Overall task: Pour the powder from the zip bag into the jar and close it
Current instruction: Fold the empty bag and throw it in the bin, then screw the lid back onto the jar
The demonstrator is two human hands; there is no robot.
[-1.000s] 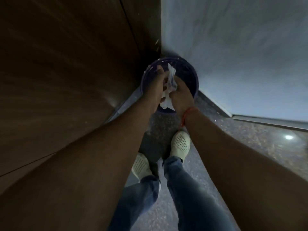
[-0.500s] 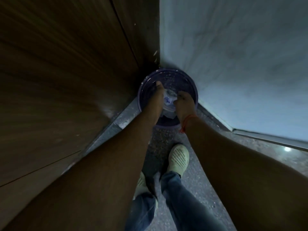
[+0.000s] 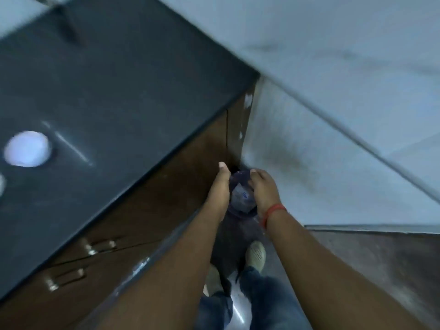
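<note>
A crumpled clear zip bag with blue print lies inside a dark purple bin on the floor, in the corner between cabinet and wall. My left hand hovers at the bin's left side, fingers straight, holding nothing. My right hand, with a red thread on its wrist, hangs at the bin's right side with loosely bent fingers, apart from the bag. No jar is in view. The picture is blurred.
A dark countertop fills the left, with a white round object on it. Below it are brown wooden drawers with metal handles. A pale wall stands on the right. My two shoes stand on the floor.
Both hands have let go of the crumpled bag, which now lies in the bin. The hands and the view have risen, bringing the countertop into sight.
</note>
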